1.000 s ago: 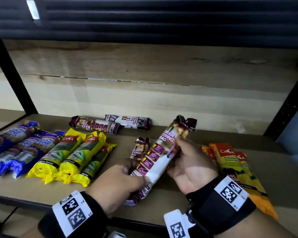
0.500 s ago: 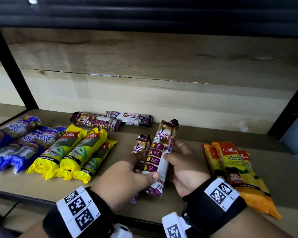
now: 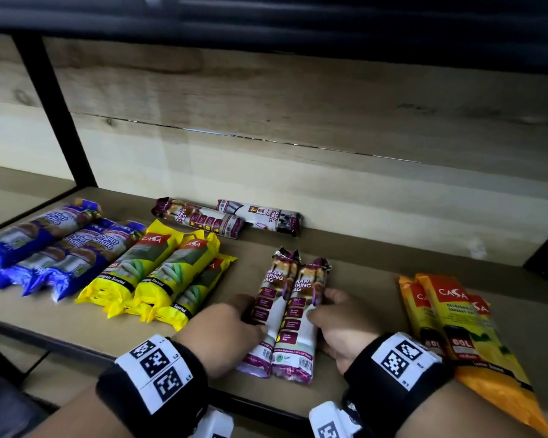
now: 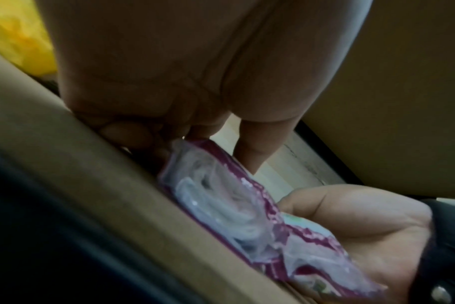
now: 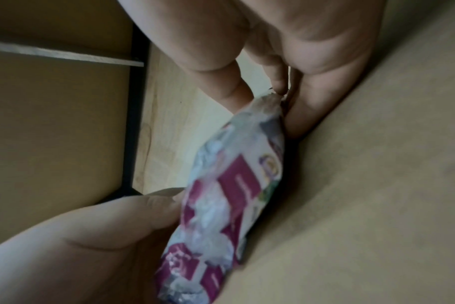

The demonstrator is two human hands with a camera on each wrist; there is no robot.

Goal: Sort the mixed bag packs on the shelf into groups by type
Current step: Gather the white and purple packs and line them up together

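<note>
Two maroon-and-white drawstring bag packs lie side by side on the wooden shelf [image 3: 355,270], front centre. My left hand [image 3: 234,324] grips the left drawstring pack [image 3: 268,311] from its left side, thumb on top. My right hand [image 3: 329,311] holds the right drawstring pack [image 3: 301,317], thumb over its top and fingers along its right side. The left wrist view shows fingers [image 4: 249,148] curled at the left pack's end [image 4: 221,205]. The right wrist view shows thumb [image 5: 133,216] and fingers [image 5: 221,78] pinching the pack [image 5: 234,195] against the shelf.
Two more drawstring packs [image 3: 200,218] [image 3: 260,216] lie crosswise near the back wall. Blue packs [image 3: 45,245] sit far left, yellow packs [image 3: 159,273] beside them, orange packs [image 3: 456,327] at the right. A black upright post [image 3: 54,105] stands at the back left.
The pack that both hands held tilted in the air has come down flat beside the other drawstring pack. Both hands now sit low on the shelf, one at each side of the pair.
</note>
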